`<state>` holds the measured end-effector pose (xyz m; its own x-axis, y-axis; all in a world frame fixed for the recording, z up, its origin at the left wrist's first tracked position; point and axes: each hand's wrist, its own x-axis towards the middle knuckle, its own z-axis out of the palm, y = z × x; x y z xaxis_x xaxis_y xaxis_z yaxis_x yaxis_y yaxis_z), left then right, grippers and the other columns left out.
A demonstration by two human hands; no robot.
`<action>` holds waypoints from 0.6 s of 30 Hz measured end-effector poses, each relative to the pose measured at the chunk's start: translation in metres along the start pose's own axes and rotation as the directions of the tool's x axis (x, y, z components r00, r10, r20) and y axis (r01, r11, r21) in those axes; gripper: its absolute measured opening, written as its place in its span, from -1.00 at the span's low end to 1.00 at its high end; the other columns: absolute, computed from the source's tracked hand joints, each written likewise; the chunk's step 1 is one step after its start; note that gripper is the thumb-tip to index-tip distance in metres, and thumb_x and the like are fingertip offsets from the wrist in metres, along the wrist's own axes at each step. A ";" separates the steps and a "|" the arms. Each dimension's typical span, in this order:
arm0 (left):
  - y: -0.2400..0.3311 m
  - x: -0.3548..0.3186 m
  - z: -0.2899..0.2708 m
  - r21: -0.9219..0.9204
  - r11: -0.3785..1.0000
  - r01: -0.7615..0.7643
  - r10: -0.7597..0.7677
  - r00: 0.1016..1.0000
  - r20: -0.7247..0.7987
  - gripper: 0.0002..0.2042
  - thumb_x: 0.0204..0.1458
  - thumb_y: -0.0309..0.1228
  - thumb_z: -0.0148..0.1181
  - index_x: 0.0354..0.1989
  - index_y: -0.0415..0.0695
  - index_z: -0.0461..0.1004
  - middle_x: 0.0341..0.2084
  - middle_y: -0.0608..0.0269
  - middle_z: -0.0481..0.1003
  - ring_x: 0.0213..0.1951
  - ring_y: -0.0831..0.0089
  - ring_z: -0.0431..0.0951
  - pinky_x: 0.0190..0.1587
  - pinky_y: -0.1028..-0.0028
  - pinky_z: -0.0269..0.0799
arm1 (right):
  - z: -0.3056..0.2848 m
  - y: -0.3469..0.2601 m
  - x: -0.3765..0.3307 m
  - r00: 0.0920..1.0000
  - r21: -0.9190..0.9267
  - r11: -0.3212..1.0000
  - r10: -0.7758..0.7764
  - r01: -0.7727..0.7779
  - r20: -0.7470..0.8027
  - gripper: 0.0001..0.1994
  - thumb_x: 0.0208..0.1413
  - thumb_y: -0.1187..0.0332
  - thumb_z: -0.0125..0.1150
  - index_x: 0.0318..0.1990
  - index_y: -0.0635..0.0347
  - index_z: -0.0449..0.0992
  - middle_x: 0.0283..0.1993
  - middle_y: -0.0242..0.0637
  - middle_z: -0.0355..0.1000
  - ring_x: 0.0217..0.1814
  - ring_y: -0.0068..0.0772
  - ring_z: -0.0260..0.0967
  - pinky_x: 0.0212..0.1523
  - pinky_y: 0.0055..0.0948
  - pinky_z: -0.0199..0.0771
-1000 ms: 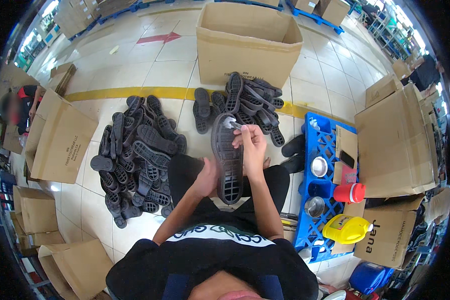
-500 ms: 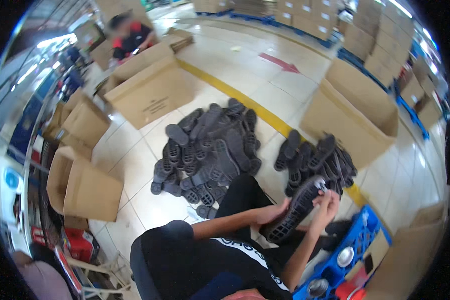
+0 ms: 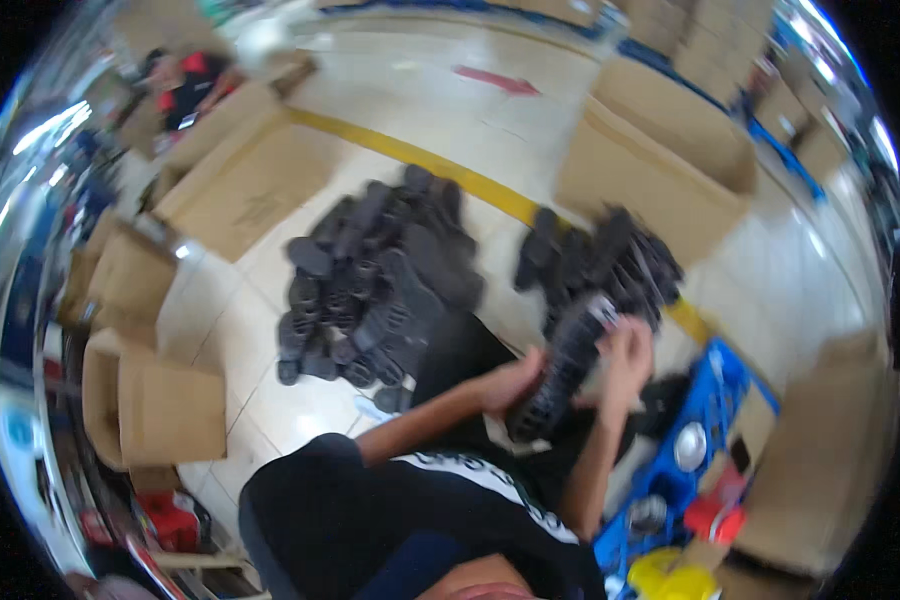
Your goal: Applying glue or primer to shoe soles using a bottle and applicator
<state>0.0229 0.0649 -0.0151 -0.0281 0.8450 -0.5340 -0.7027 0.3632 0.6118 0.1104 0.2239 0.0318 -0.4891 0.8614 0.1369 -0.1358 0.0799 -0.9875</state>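
Observation:
A dark, long shoe sole (image 3: 558, 372) with a gridded underside is held tilted over my lap. My left hand (image 3: 515, 384) is closed round its near left side. At the sole's far end, my right hand (image 3: 626, 352) has its fingers pinched together beside a small pale patch; what they hold is blurred. A large heap of dark shoe soles (image 3: 370, 285) lies on the floor ahead of me to the left. Just beyond the held sole is a smaller heap of soles (image 3: 615, 250).
Open cardboard boxes stand at the far left (image 3: 240, 185), left (image 3: 175, 410) and far right (image 3: 650, 165). A blue plastic crate (image 3: 715, 375) with round metal tins, a red object (image 3: 718, 510) and a yellow object (image 3: 670, 577) is at my right. Beyond, a person (image 3: 190, 88) sits behind a box.
The whole view has shifted, so the surroundings sit further left and higher, and a yellow object has come into view at lower right. Both hands remain on the sole.

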 end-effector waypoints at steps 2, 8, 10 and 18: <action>0.004 0.004 -0.001 -0.129 0.984 -0.120 0.127 0.990 0.053 -0.28 0.28 0.15 -0.64 0.23 -0.21 0.21 0.05 0.01 0.41 0.08 0.19 0.40 0.28 0.21 0.14 | 0.007 0.000 0.008 0.996 -0.018 1.000 -0.019 0.021 0.090 -0.87 0.29 0.39 0.03 -0.22 0.25 0.46 -0.32 -0.36 0.45 -0.42 -0.67 0.33 -0.38 -0.63 0.41; 0.016 -0.009 0.019 0.613 0.649 -0.451 0.454 0.876 0.165 -0.58 0.19 -0.33 -0.11 0.20 -0.23 0.24 0.14 -0.05 0.30 0.15 0.05 0.30 0.18 -0.03 0.12 | 0.009 -0.005 0.012 0.995 0.026 0.999 -0.021 0.019 0.100 -0.87 0.28 0.39 0.08 -0.24 0.27 0.44 -0.37 -0.37 0.48 -0.47 -0.69 0.31 -0.44 -0.66 0.30; 0.027 -0.019 0.031 -0.056 0.970 -0.235 0.235 0.972 -0.006 -0.66 0.18 -0.28 -0.09 0.04 -0.20 0.40 0.04 -0.04 0.38 0.05 0.06 0.36 0.13 0.04 0.21 | 0.009 0.000 0.009 0.996 0.039 0.999 -0.012 0.009 0.089 -0.87 0.28 0.39 0.08 -0.20 0.28 0.45 -0.34 -0.36 0.48 -0.46 -0.69 0.32 -0.44 -0.65 0.34; -0.026 0.011 0.001 0.019 0.953 -0.301 0.298 0.950 0.093 -0.31 0.28 0.16 -0.59 0.33 -0.09 0.15 0.16 0.29 0.34 0.13 0.41 0.33 0.23 0.36 0.18 | -0.013 0.009 -0.002 0.992 -0.065 0.995 -0.069 0.076 0.108 -0.80 0.31 0.28 0.03 -0.23 0.23 0.43 -0.39 -0.36 0.43 -0.53 -0.67 0.25 -0.49 -0.64 0.24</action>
<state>0.0419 0.0650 -0.0360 -0.1700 0.9476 -0.2703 -0.6483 0.0990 0.7549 0.1216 0.2296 0.0213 -0.5690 0.7945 0.2122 -0.1164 0.1776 -0.9772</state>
